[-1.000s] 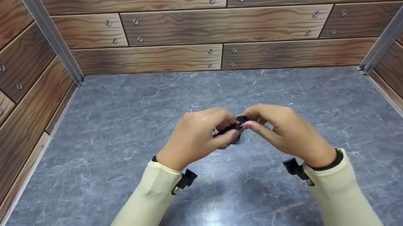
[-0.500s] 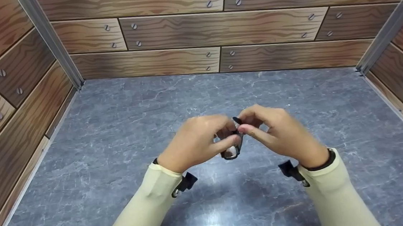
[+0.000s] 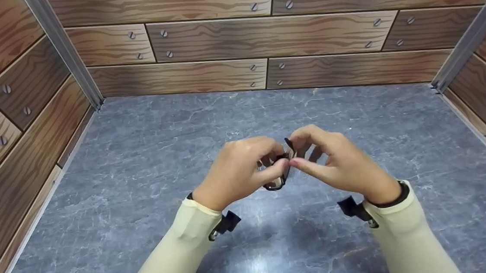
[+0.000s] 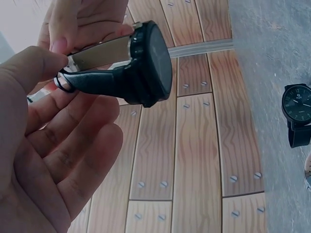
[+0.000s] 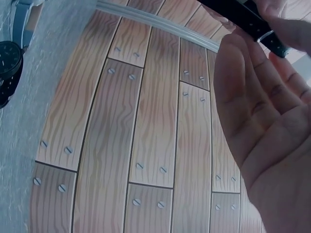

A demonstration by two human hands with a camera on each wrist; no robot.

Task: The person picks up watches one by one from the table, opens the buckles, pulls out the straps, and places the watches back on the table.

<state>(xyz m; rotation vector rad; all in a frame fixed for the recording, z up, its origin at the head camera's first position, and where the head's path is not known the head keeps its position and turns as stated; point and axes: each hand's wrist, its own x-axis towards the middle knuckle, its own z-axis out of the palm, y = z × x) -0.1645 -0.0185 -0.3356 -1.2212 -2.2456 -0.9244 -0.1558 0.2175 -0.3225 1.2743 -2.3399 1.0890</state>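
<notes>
A black wristwatch (image 4: 150, 68) is held between two hands above a grey marbled tabletop (image 3: 159, 125), near the middle of the head view. The strap (image 4: 95, 82) is bent round into a loop, and its narrow part is brought to the fingertips, where a small buckle (image 4: 64, 80) is partly hidden; whether it is fastened cannot be told. The case is seen edge-on in the left wrist view, with the dial turned away from the fingers. By the left hand (image 3: 243, 167) the strap is pinched near the buckle, with the thumb laid across it and the remaining fingers loosely curved beneath. By the right hand (image 3: 340, 163) the strap's tip is grasped between thumb and fingers; in the right wrist view, punched holes and a keeper (image 5: 265, 35) are shown along this length. The two thumbs are nearly touching. At the right edge of the left wrist view, a second watch (image 4: 297, 104), with a round dark dial and pale markings, is seen on the grey surface, and a round object (image 4: 308, 172) beside it is cut off by the border. At the left edge of the right wrist view, a dark watch (image 5: 8, 60) is placed near a blue-grey strap (image 5: 20, 22). The work area is bounded by wood-patterned walls (image 3: 218, 38), joined at metal corner posts (image 3: 67, 55). Both forearms are covered by pale sleeves (image 3: 177, 237).
</notes>
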